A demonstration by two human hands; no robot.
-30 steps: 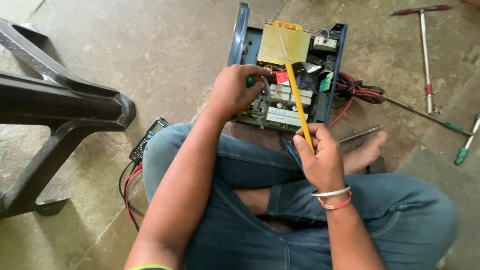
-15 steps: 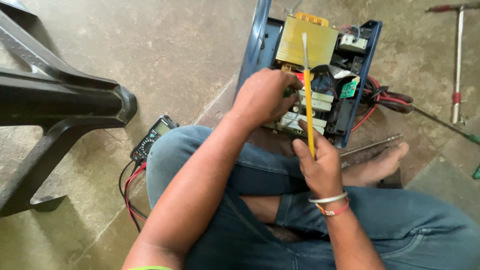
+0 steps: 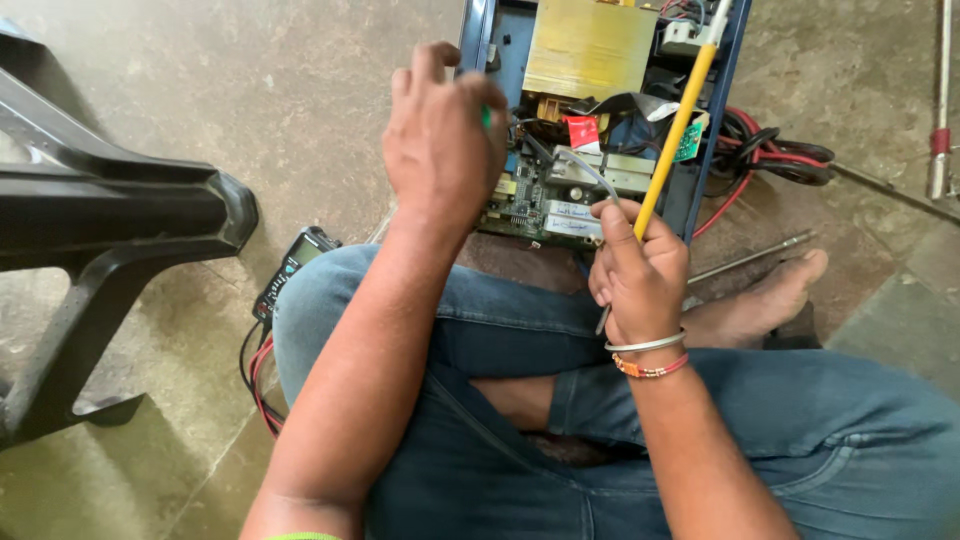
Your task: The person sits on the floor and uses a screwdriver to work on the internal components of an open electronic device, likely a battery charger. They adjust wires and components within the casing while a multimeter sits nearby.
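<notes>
Sitting cross-legged on the floor, the person works on an opened blue electronics case (image 3: 478, 45) just beyond the knees. The right hand (image 3: 640, 275) is clenched round a yellow rod-like tool (image 3: 672, 135) angled up over the circuit board (image 3: 545, 195). The left hand (image 3: 440, 140) pinches a small green-tipped item (image 3: 486, 117) above the board; probing appears in hand, calling for steady placement among crowded parts. A multimeter (image 3: 295, 268) lies by the left knee, a black plastic stool (image 3: 110, 215) further left, red and black cables (image 3: 775, 160) and long metal tools (image 3: 940, 100) beyond.
</notes>
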